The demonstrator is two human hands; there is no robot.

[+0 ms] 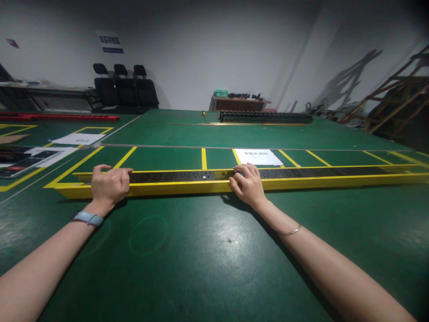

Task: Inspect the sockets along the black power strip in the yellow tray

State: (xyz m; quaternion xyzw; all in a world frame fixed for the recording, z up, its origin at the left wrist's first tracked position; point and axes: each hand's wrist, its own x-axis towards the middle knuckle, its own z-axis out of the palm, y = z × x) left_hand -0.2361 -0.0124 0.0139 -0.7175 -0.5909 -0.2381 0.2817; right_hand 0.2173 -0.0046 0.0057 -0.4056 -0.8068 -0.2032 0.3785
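A long yellow metal channel lies across the green table, its open side up. Black socket modules sit in a row inside it, with a short gap just left of my right hand. My left hand is closed over the channel near its left end, fingers curled over the far wall. My right hand reaches over the near wall with bent fingers, closed on the left end of a black socket module beside the gap. The fingers partly hide that module's end.
A printed white sheet lies just behind the channel, among yellow tape lines. Farther back are black strips and a yellow-handled screwdriver. At left are red rails, more paper and a dark panel.
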